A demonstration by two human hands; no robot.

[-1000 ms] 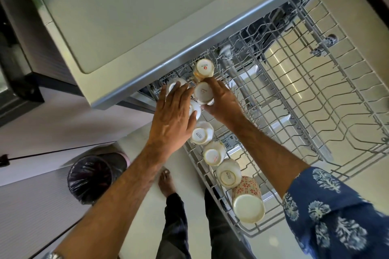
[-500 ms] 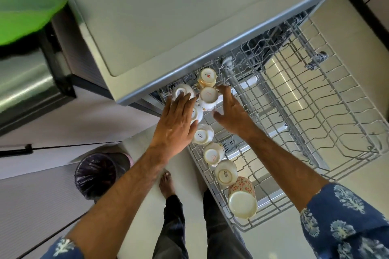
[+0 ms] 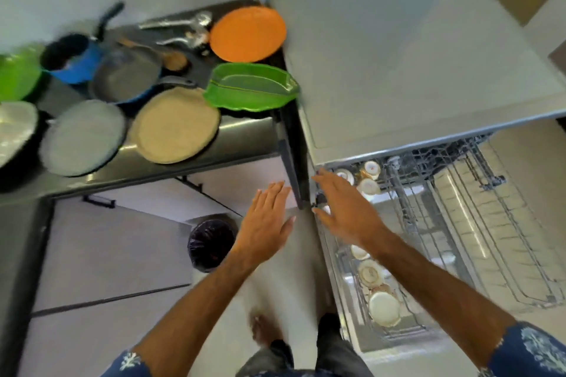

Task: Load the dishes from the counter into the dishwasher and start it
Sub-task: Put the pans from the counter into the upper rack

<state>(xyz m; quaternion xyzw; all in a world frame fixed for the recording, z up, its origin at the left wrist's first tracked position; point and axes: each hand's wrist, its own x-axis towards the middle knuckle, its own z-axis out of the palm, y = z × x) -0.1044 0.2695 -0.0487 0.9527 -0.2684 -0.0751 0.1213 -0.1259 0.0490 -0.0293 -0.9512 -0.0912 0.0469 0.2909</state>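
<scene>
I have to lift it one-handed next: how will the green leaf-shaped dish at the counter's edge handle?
The green leaf-shaped dish looks glossy, so it is probably slippery to pinch. It looks rigid and shallow with a raised wavy rim, likely easy to hook with the fingers. It lies at the corner of the counter, its tip seemingly past the edge, so a push could tip it off.

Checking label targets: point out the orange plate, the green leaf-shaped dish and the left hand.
orange plate (image 3: 247,34), head view, centre of its face.
green leaf-shaped dish (image 3: 251,89), head view, middle of its inner well.
left hand (image 3: 266,225), head view, back of the hand.
</scene>
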